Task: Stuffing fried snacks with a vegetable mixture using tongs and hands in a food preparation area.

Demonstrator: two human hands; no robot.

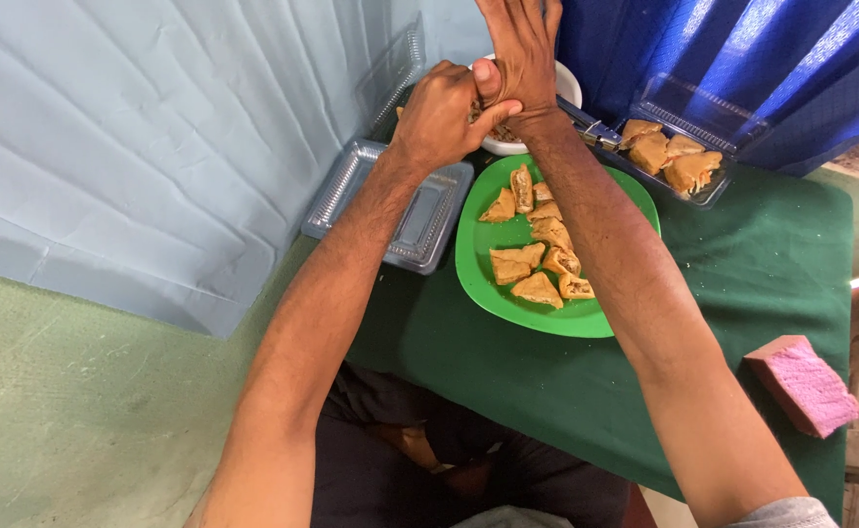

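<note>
Over the white bowl at twelve o'clock, the left hand is closed, seemingly on a pastry piece pressed against the flat-fingered right hand. Filling could spill onto the green plate if squeezed hard.

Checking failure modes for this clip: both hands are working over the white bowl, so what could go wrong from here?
1. The left hand and right hand squeeze something over the white bowl; bits may drop onto the green cloth.
2. The right forearm crosses above the green plate of cut fried pieces; lowering it could knock some off.
3. The pink sponge lies near the table edge and could be swept off.
</note>
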